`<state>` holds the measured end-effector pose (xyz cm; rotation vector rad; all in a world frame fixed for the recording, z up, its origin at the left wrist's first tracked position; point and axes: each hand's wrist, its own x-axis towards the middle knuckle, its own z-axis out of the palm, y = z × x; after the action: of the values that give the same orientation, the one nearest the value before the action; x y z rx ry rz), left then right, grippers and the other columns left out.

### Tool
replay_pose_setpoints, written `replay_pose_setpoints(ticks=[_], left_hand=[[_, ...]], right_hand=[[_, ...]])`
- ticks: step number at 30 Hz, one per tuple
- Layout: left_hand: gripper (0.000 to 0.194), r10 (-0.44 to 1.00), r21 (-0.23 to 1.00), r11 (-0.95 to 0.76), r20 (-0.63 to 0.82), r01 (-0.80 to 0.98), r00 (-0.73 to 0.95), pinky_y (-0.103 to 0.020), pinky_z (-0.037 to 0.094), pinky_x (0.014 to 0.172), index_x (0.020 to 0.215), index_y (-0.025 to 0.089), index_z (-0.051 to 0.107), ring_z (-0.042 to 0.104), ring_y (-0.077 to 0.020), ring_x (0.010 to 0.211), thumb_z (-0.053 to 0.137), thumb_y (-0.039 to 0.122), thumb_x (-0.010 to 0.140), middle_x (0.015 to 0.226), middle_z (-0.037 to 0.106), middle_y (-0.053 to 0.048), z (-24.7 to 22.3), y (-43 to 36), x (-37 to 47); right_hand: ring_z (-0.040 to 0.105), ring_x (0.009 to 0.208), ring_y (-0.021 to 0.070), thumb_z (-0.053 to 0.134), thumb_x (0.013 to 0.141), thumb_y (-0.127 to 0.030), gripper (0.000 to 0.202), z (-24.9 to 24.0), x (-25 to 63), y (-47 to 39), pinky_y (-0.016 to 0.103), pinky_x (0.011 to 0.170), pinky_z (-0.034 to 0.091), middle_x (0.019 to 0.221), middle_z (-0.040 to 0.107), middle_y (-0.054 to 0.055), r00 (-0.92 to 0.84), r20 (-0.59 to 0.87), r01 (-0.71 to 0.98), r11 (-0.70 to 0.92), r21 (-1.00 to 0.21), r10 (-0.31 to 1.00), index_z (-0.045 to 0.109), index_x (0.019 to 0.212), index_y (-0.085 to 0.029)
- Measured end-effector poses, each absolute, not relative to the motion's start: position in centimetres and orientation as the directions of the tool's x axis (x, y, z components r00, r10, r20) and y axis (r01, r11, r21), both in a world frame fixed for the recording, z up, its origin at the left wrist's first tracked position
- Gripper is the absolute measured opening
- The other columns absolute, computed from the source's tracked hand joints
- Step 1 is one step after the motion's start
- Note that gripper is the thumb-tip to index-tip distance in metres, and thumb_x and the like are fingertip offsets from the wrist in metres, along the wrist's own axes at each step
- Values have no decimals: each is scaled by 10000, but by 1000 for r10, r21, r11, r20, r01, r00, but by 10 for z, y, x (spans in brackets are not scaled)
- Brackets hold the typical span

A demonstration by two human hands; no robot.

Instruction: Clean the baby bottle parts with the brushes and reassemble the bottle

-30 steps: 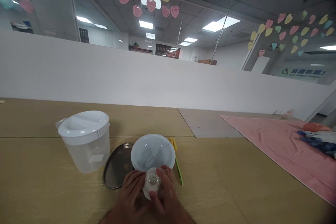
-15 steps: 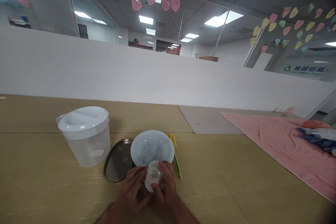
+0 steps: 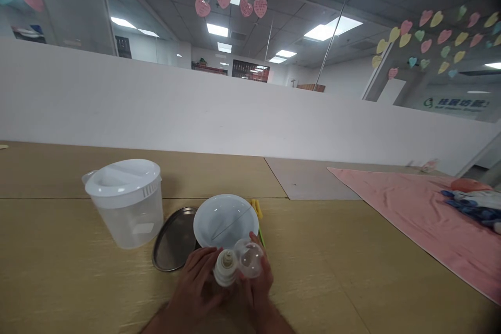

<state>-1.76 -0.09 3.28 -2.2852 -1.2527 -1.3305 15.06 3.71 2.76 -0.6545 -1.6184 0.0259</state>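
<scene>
Near the front of the table, my left hand point(image 3: 197, 281) is closed around a baby bottle point(image 3: 225, 270), whose nipple top points up at the camera. Just right of it, my right hand point(image 3: 261, 277) grips a clear dome-shaped bottle cap point(image 3: 250, 260), which is off the bottle and beside its collar. Directly beyond both hands is a white bowl point(image 3: 213, 214) with a thin stick or wire point(image 3: 230, 224) lying in it. The lower part of the bottle is hidden by my fingers.
Left of the bowl lies an oval metal tray point(image 3: 174, 242), and farther left stands a lidded clear plastic pitcher point(image 3: 131, 219). A yellow-headed brush point(image 3: 257, 209) with a green handle is behind the bowl's right side. A pink cloth point(image 3: 407, 209) covers the table's right.
My right hand has lifted the clear cap off the bottle and moved it to the right. The nipple is now uncovered, while my left hand stays on the bottle.
</scene>
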Motion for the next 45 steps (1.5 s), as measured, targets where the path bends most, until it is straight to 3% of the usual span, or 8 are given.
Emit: replay_pose_setpoints(ticks=[6, 9, 14, 19, 25, 33, 39, 45], left_hand=[[552, 558, 187, -601, 794, 777, 240, -373, 522, 795, 1201, 159, 490, 609, -252, 960, 641, 435, 746, 1037, 663, -114, 30, 0, -19], [563, 576, 195, -591, 781, 783, 241, -374, 517, 809, 1208, 163, 484, 604, -252, 978, 652, 426, 740, 1046, 659, -113, 29, -1, -20], [560, 575, 191, -592, 781, 783, 244, -383, 509, 831, 1217, 146, 475, 590, -256, 1004, 649, 392, 745, 1057, 651, -127, 26, -1, -20], [547, 575, 199, -596, 782, 778, 240, -389, 505, 841, 1218, 145, 472, 587, -258, 1009, 628, 410, 765, 1068, 646, -130, 27, 0, -20], [541, 597, 206, -587, 763, 783, 246, -395, 494, 851, 1227, 152, 452, 581, -258, 1017, 605, 426, 785, 1076, 641, -128, 28, -1, -20], [535, 594, 201, -589, 764, 783, 251, -386, 500, 844, 1216, 141, 452, 576, -254, 1014, 595, 435, 793, 1071, 638, -131, 29, -2, -19], [550, 598, 204, -587, 761, 783, 250, -390, 502, 838, 1222, 146, 455, 578, -257, 1010, 617, 428, 778, 1079, 634, -129, 28, -2, -20], [530, 601, 229, -603, 760, 764, 246, -390, 500, 844, 1225, 160, 456, 575, -254, 1015, 607, 400, 777, 1085, 636, -117, 26, -1, -21]], right_hand=[[566, 1101, 292, 524, 832, -317, 410, 41, 151, 46, 456, 812, 540, 1212, 561, 155, 110, 865, 510, 719, -472, 490, 462, 1220, -199], [575, 1084, 250, 537, 825, -258, 371, 47, 146, 48, 420, 811, 538, 1270, 525, 136, 92, 825, 483, 700, -526, 557, 489, 1190, -213], [635, 809, 149, 525, 841, -265, 377, 49, 145, 51, 348, 742, 551, 1323, 481, 133, -31, 695, 457, 628, -630, 719, 523, 1218, -249], [630, 837, 171, 556, 789, -221, 392, 47, 149, 57, 350, 750, 540, 1185, 585, 85, -88, 685, 461, 639, -616, 724, 582, 1176, -273], [605, 856, 194, 483, 779, -131, 283, 50, 149, 57, 367, 769, 488, 912, 689, 42, -146, 644, 470, 626, -622, 751, 702, 910, -254], [595, 892, 207, 478, 821, -197, 209, 50, 148, 53, 387, 816, 452, 928, 695, 40, -104, 590, 417, 574, -705, 801, 636, 954, -224], [619, 836, 149, 413, 879, -180, 186, 49, 152, 49, 452, 1014, 305, 886, 682, -10, -131, 692, 373, 682, -629, 710, 578, 936, -242], [574, 839, 193, 550, 781, -313, 284, 55, 154, 42, 480, 936, 388, 885, 605, 52, -402, 809, 289, 898, -332, 429, 503, 1032, -189]])
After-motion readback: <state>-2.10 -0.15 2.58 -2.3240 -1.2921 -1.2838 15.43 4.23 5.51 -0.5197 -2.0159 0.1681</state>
